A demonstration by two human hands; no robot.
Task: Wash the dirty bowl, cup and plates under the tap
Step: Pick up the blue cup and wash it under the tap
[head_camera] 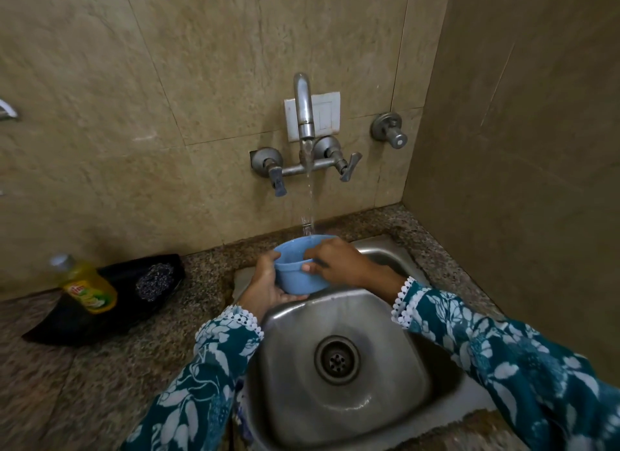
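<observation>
A light blue plastic bowl [299, 273] is held over the back of the steel sink [339, 319], directly under the tap [304, 115]. Water runs from the spout into the bowl. My left hand [266, 284] cups the bowl from below and the left, with the thumb at the rim. My right hand [335, 261] grips the bowl's right rim, fingers curled over the edge into the inside and thumb on the outer wall. No cup or plates are in view.
A yellow dish-soap bottle [88, 287] and a steel scrubber [155, 281] sit on a black tray [110, 319] on the granite counter at the left. Two tap handles flank the spout; a separate valve [389, 131] is on the wall at the right. A tiled side wall closes in on the right.
</observation>
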